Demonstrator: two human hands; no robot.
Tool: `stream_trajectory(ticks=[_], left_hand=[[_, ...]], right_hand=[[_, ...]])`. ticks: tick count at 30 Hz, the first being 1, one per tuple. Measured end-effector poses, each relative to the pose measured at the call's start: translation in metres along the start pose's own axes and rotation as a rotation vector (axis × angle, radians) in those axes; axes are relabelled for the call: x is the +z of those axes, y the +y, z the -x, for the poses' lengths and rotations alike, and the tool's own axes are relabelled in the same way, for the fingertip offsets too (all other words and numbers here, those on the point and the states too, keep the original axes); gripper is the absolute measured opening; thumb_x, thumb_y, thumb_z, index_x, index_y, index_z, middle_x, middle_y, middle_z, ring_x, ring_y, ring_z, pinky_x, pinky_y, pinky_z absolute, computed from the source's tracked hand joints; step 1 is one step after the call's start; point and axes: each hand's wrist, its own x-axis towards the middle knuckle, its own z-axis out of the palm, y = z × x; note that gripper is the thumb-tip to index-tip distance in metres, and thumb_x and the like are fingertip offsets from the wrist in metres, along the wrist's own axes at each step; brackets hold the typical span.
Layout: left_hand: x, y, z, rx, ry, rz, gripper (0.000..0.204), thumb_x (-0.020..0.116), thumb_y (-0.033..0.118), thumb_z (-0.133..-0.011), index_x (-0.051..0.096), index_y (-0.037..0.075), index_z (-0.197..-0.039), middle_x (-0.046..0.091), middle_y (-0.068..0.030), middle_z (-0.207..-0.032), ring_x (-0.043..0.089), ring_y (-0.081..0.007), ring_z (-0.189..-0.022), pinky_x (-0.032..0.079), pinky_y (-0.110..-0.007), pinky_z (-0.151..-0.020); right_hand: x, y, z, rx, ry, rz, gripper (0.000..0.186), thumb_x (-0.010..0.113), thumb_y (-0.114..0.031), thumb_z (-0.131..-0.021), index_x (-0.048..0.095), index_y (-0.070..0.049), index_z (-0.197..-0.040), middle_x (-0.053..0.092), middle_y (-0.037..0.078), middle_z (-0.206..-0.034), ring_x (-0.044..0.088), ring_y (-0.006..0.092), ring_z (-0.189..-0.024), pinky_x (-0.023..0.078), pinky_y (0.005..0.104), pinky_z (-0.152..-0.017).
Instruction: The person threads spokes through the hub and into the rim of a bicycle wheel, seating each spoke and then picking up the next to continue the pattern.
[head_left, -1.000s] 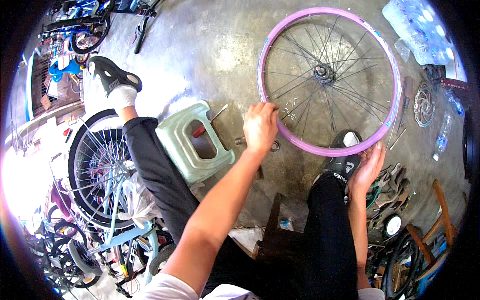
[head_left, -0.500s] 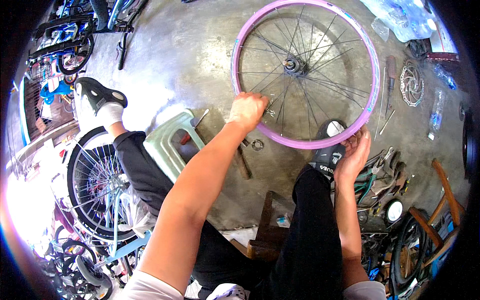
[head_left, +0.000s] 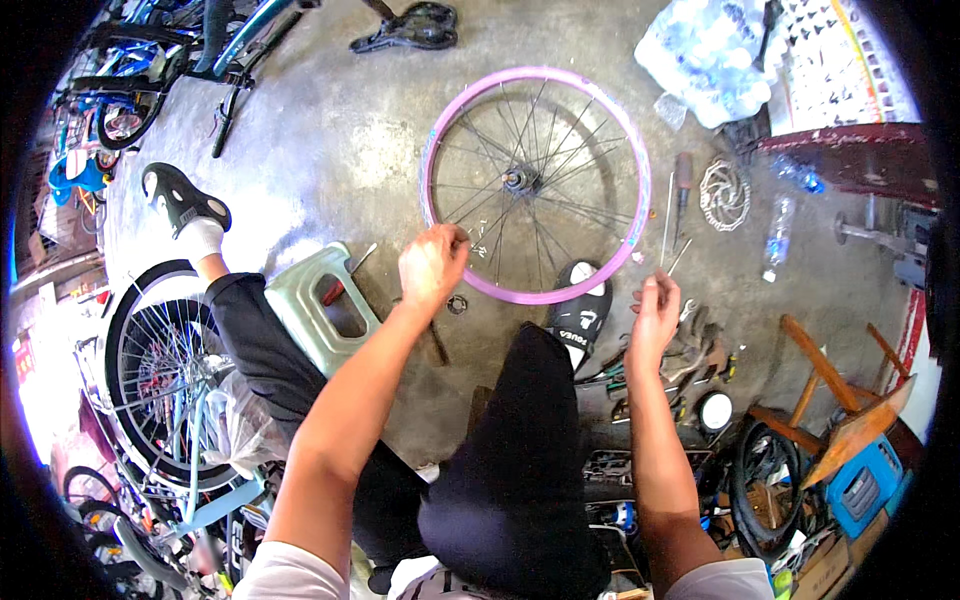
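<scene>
A bicycle wheel with a lilac rim (head_left: 540, 297), dark spokes and no tyre lies in front of me, its near edge across my right shoe (head_left: 580, 318). At the rim's near-left side is my left hand (head_left: 433, 268), fingers curled closed; whatever lies between them is hidden. Small silver pieces (head_left: 480, 240) show on the floor beside those fingers, inside the wheel. My right hand (head_left: 655, 318) hovers off the rim's right side, holding nothing that I can see, its fingers loosely bent and apart. Just beyond it lie a thin rod (head_left: 667, 222) and a screwdriver (head_left: 683, 180).
Farther right are a brake disc (head_left: 725, 195) and a plastic bottle (head_left: 780, 235). Hand tools (head_left: 695, 355) lie heaped by my right forearm. A pale green stool (head_left: 300, 300) stands left, near a spoked wheel (head_left: 165, 370). A saddle (head_left: 408, 28) lies at the far side.
My right hand has left the rim and moved outward toward the tools. My left hand stays at the rim's near-left side. The whole view has shifted, showing more floor at the right.
</scene>
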Motion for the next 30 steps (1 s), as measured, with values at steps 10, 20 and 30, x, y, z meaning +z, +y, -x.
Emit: stream_trajectory(ticks=[10, 20, 30], left_hand=[[0.029, 0.116, 0.045, -0.214, -0.447, 1.159, 0.017, 0.076, 0.008, -0.092, 0.074, 0.001, -0.108, 0.074, -0.0017, -0.095, 0.064, -0.0079, -0.085, 0.054, -0.026, -0.080], [0.069, 0.142, 0.021, -0.349, -0.519, 1.319, 0.017, 0.071, 0.010, -0.096, 0.073, 0.000, -0.109, 0.074, -0.0061, -0.098, 0.068, -0.0160, -0.091, 0.052, -0.030, -0.086], [0.079, 0.162, -0.090, 0.411, -0.086, 0.203, 0.021, 0.074, 0.022, -0.085, 0.070, 0.008, -0.100, 0.068, -0.0143, -0.098, 0.068, -0.0374, -0.093, 0.052, -0.050, -0.083]], right_hand=[[0.010, -0.071, 0.029, -0.672, -0.505, 0.282, 0.028, 0.073, 0.001, -0.087, 0.068, -0.003, -0.115, 0.068, 0.014, -0.107, 0.071, 0.0274, -0.090, 0.057, 0.0370, -0.077], [0.009, -0.044, -0.019, -0.809, -0.385, 0.377, 0.025, 0.074, 0.007, -0.084, 0.075, -0.002, -0.107, 0.074, 0.014, -0.098, 0.072, 0.0281, -0.087, 0.057, 0.0350, -0.078], [0.029, -0.047, -0.104, -0.196, -0.088, -0.036, 0.022, 0.064, -0.017, -0.104, 0.071, -0.003, -0.119, 0.070, 0.002, -0.105, 0.062, 0.0098, -0.095, 0.051, 0.0288, -0.084]])
